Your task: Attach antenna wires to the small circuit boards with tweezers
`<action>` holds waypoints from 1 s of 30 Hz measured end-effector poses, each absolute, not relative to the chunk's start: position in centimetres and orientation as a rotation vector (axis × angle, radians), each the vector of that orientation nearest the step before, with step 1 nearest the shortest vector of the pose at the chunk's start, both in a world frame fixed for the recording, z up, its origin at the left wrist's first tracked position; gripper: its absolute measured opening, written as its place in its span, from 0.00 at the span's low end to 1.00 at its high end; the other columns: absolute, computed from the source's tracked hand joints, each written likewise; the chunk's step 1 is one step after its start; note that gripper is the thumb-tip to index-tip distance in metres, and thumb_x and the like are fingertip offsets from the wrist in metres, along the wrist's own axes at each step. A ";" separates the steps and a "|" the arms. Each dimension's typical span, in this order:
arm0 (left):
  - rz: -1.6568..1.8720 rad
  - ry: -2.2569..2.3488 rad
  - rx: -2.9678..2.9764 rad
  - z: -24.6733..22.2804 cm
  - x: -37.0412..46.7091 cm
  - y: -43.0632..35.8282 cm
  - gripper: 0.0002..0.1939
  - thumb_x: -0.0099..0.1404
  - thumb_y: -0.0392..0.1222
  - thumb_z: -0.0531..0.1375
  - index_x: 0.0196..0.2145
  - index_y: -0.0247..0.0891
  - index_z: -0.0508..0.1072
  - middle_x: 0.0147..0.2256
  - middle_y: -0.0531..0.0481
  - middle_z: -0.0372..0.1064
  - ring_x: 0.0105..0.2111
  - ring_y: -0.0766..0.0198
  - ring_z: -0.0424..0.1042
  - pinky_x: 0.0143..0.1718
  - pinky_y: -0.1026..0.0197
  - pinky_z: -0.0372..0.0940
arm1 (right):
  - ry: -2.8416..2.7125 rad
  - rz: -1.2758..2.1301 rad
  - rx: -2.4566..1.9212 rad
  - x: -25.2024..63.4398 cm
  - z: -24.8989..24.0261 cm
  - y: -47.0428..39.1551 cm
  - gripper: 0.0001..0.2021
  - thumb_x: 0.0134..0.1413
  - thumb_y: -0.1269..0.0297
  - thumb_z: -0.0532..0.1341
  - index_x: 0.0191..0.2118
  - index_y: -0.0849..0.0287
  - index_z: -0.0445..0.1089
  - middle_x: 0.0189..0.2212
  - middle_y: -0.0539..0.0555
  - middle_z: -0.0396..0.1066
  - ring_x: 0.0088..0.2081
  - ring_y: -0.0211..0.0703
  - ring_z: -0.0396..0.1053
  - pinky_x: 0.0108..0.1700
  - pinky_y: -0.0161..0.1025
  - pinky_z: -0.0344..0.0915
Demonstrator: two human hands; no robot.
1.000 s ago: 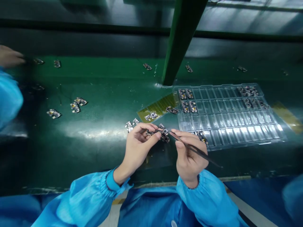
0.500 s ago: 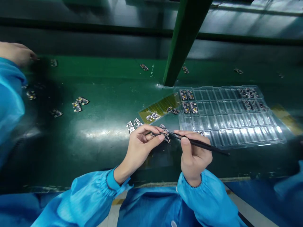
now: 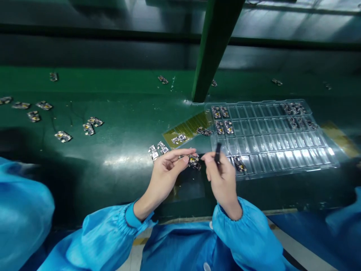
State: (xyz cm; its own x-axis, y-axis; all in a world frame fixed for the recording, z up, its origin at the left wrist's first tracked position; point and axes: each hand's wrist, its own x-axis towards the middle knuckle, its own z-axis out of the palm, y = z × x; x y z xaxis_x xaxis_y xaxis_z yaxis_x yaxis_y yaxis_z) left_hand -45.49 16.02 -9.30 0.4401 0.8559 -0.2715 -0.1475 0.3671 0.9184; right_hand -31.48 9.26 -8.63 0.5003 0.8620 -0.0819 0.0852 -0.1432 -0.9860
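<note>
My left hand [image 3: 169,169] pinches a small circuit board [image 3: 194,161] between thumb and fingertips, near the middle of the bench. Just right of it, my right hand [image 3: 221,173] is closed around a dark tool [image 3: 218,152], now pointing upward. Its fingertips are close to the board; whether they touch it is hard to tell. Beyond my left hand, a board [image 3: 179,139] lies on a yellow strip [image 3: 194,126], and two boards [image 3: 153,152] rest beside it. The clear compartment tray [image 3: 270,137] holds several boards at its left and right ends.
Several loose boards [image 3: 63,136] are scattered on the green bench [image 3: 126,113] at the left, with others along its back. A green post [image 3: 208,56] rises behind the tray. Another person's blue sleeve [image 3: 24,210] is at the left edge.
The tool in my right hand has swung from lying toward the right to upright, and that hand has shifted slightly left. The other person's hand has left view, their sleeve now lower.
</note>
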 end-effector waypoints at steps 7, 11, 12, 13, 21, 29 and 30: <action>0.742 0.904 1.070 -8.3 -45.4 15.8 0.10 0.65 0.39 0.65 0.45 0.42 0.81 0.48 0.48 0.78 0.47 0.60 0.78 0.48 0.65 0.72 | -0.927 1.037 -1.613 -31.6 -8.5 9.5 0.08 0.60 0.59 0.62 0.35 0.58 0.72 0.28 0.49 0.73 0.32 0.40 0.71 0.34 0.34 0.66; 0.771 0.891 1.134 -8.0 -45.4 15.5 0.10 0.65 0.37 0.65 0.45 0.43 0.81 0.47 0.51 0.79 0.48 0.60 0.78 0.50 0.64 0.73 | -0.904 1.032 -1.633 -31.5 -8.7 9.4 0.09 0.58 0.58 0.64 0.33 0.58 0.71 0.24 0.48 0.69 0.28 0.38 0.67 0.30 0.34 0.63; 0.774 0.885 1.141 -8.0 -45.5 15.4 0.11 0.65 0.36 0.65 0.45 0.43 0.81 0.47 0.51 0.79 0.48 0.60 0.78 0.50 0.64 0.73 | -0.898 1.022 -1.636 -31.5 -8.7 9.4 0.10 0.57 0.58 0.65 0.32 0.58 0.71 0.24 0.48 0.69 0.28 0.38 0.67 0.30 0.34 0.63; 0.773 0.881 1.145 -8.1 -45.5 15.4 0.11 0.65 0.36 0.64 0.45 0.43 0.81 0.47 0.51 0.79 0.47 0.60 0.78 0.50 0.63 0.73 | -0.892 1.015 -1.636 -31.5 -8.7 9.4 0.10 0.57 0.57 0.65 0.31 0.58 0.71 0.24 0.48 0.70 0.28 0.38 0.67 0.30 0.34 0.63; 0.809 0.884 1.294 -8.5 -45.5 15.3 0.11 0.66 0.37 0.64 0.45 0.43 0.81 0.47 0.50 0.79 0.50 0.59 0.77 0.52 0.62 0.72 | -0.883 0.931 -1.627 -31.6 -8.9 9.4 0.09 0.56 0.59 0.66 0.30 0.58 0.73 0.26 0.49 0.74 0.29 0.39 0.71 0.33 0.35 0.68; 1.077 1.083 1.289 -8.7 -46.9 22.9 0.12 0.61 0.41 0.68 0.43 0.37 0.80 0.41 0.45 0.79 0.37 0.62 0.79 0.42 0.62 0.75 | -1.107 0.257 -1.595 -31.5 -8.7 9.0 0.04 0.60 0.68 0.64 0.41 0.58 0.73 0.41 0.55 0.72 0.45 0.41 0.72 0.45 0.35 0.70; 1.162 1.089 1.244 -8.6 -47.0 25.2 0.13 0.60 0.40 0.68 0.43 0.37 0.80 0.40 0.45 0.79 0.38 0.62 0.79 0.42 0.62 0.75 | -1.111 0.236 -1.585 -31.5 -8.7 8.9 0.03 0.61 0.69 0.63 0.40 0.58 0.73 0.40 0.55 0.72 0.44 0.41 0.72 0.45 0.35 0.70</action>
